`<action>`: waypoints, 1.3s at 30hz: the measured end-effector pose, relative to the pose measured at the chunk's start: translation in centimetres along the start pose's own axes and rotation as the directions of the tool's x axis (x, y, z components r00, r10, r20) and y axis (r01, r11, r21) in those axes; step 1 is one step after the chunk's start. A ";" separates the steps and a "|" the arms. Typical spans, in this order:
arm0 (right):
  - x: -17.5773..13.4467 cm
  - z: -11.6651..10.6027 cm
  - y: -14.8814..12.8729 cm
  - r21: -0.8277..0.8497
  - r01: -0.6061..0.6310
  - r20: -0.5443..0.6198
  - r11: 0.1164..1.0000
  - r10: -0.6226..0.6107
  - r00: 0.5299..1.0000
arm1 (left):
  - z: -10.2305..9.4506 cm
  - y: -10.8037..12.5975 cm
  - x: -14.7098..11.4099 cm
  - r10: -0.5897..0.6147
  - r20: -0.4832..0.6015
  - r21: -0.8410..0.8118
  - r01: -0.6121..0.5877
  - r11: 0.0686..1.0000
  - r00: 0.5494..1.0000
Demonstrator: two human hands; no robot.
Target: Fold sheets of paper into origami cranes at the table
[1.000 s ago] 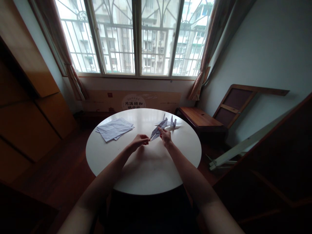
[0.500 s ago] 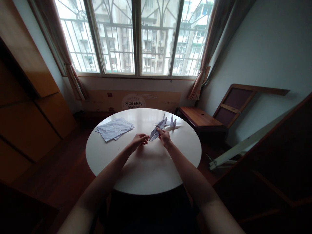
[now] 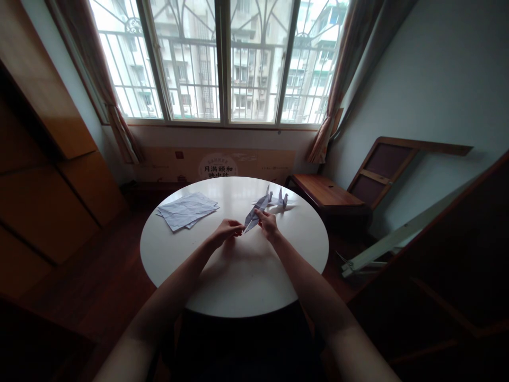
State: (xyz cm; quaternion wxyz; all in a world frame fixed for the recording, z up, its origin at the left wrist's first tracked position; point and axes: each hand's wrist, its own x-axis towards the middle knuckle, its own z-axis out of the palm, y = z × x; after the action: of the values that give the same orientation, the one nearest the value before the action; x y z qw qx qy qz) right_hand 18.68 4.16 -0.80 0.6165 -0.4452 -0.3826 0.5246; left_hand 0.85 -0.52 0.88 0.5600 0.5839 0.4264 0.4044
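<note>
Over the middle of the white round table (image 3: 246, 281), a slim folded paper piece (image 3: 256, 209) is held slanting, its lower end showing pointed flaps. My right hand (image 3: 269, 225) grips its right side, thumb on top. At the lower left tip, the closed fingers of my left hand (image 3: 229, 228) pinch a point of the paper; the fingertips are partly hidden. Just beyond stand two folded paper cranes; the right one (image 3: 282, 199) shows plainly, while the other (image 3: 271, 196) is partly covered by the held piece.
Creased paper sheets (image 3: 187, 211) lie stacked at the table's left. Behind the table a printed cardboard panel (image 3: 167, 159) leans under the barred window. A wooden bench (image 3: 324, 190) stands at the back right, and wooden cabinets (image 3: 35, 212) line the left.
My left fingers have closed in on the lower tip of the folded paper, where they were a little more apart before. My right hand keeps its hold almost unmoved.
</note>
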 end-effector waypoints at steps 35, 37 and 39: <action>0.0 -0.3 -0.9 0.014 -0.010 -0.070 1.000 0.011 0.997 | 0.0 -0.2 0.0 -0.002 0.027 0.047 0.000 0.999 1.000; 0.0 -0.3 -0.9 0.018 -0.018 -0.074 1.000 0.019 0.997 | -0.2 -0.4 0.3 -0.021 -0.025 0.052 0.022 0.998 0.999; -0.2 -0.2 -1.0 0.013 -0.037 -0.023 0.999 0.037 0.999 | -0.4 -0.7 0.6 -0.035 -0.107 0.043 0.040 0.998 0.994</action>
State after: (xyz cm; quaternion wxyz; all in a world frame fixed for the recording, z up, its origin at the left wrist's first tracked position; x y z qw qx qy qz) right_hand 19.16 3.84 0.05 0.6140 -0.4544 -0.3638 0.5331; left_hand 0.58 0.17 0.23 0.5308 0.5658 0.4756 0.4147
